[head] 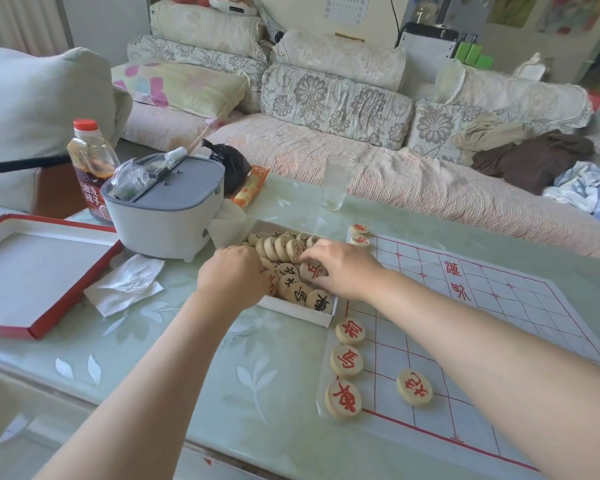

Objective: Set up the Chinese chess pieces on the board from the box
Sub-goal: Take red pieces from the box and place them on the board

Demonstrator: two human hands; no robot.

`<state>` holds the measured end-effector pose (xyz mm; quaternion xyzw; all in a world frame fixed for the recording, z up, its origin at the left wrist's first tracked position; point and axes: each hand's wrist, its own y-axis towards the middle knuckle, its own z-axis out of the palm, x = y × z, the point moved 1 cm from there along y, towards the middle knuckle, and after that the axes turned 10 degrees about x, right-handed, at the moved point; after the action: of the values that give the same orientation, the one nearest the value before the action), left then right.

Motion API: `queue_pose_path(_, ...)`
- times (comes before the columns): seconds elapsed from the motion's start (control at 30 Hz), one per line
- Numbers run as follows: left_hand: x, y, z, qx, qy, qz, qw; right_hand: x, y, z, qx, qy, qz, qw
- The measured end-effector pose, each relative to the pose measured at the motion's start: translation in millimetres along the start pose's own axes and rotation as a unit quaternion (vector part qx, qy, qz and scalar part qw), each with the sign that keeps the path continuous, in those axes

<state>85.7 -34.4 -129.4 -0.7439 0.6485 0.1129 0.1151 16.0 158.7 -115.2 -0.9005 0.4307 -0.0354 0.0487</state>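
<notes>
A white box [300, 314] full of several round wooden chess pieces sits at the table's middle, left of the paper board [492, 306] with red lines. My left hand [231, 277] rests in the box's left side, fingers down among the pieces and hidden. My right hand [340, 266] reaches into the box with its fingers closed around a red-lettered piece [311, 270]. Three red pieces [347, 361] stand in a column on the board's near left edge, another red piece [414, 387] to their right. Two red pieces [360, 234] sit at the far left corner.
The red box lid [32, 327] lies at the left beside crumpled tissue [127, 284]. Behind the box stand a grey lidded container [167, 209], a sauce bottle [90, 161], a black bag [231, 164] and an empty glass [336, 181]. A sofa with cushions runs behind the table.
</notes>
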Motion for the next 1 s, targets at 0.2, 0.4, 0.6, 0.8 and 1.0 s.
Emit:
queue_pose_path(0.2, -16, -15, -21, -0.024, -0.081, -0.007, 0.996, -4, -30, -10, -0.024, 0.103, 0.014, 0.994)
queue_pose_path(0.4, -68, -25, -16, -0.009, -0.2, 0.062, 0.978, -34, -89, -15, -0.062, 0.166, 0.027, 0.984)
queue_pose_path(0.6, -125, -33, 5, 0.072, -0.235, 0.133, 0.96, -83, -163, -9, -0.036, 0.178, 0.123, 0.976)
queue_pose_path(0.8, -171, -41, 31, 0.146, -0.22, 0.17, 0.949, -100, -211, 16, 0.012, 0.216, 0.167, 0.962)
queue_pose_path(1.0, -192, -45, 49, 0.175, -0.235, 0.155, 0.944, -102, -222, 35, 0.003, 0.228, 0.15, 0.962)
